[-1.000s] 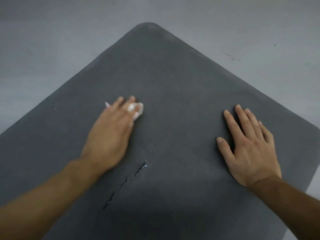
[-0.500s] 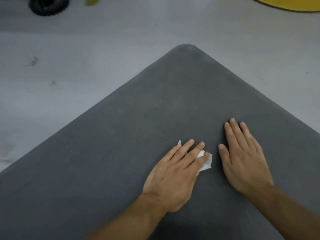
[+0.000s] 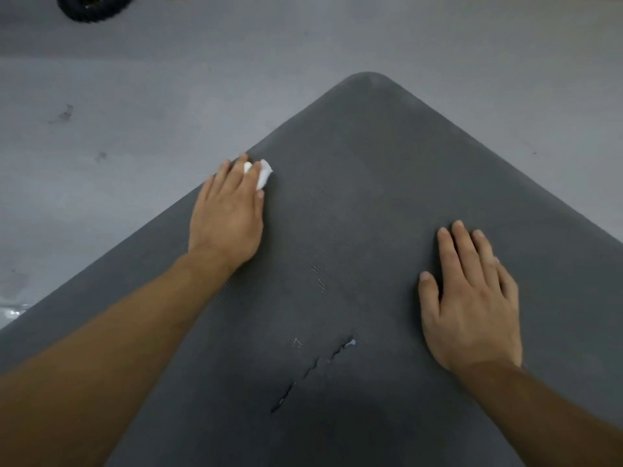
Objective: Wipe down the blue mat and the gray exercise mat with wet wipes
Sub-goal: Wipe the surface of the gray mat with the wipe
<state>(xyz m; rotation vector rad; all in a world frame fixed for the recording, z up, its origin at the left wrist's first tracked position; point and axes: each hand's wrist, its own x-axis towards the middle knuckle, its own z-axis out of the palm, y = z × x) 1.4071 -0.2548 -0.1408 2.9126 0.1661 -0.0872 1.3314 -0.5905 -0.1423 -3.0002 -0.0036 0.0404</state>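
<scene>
The gray exercise mat (image 3: 364,170) lies on the floor with one rounded corner pointing away from me. My left hand (image 3: 229,214) presses a crumpled white wet wipe (image 3: 263,173) flat against the mat, close to its left edge; the wipe shows under the fingertips. My right hand (image 3: 472,301) rests flat on the mat's right side, fingers spread, holding nothing. A jagged tear (image 3: 313,369) runs diagonally through the mat between my forearms. No blue mat is in view.
Pale gray floor (image 3: 135,96) surrounds the mat, with a few dark scuffs at left. A black round object (image 3: 91,8) sits at the top left edge. A wet glint (image 3: 13,311) shows on the floor at far left.
My left hand with the wipe has slid from beside my right hand out to the mat's left edge. My right hand has stayed flat on the mat. The view has shifted.
</scene>
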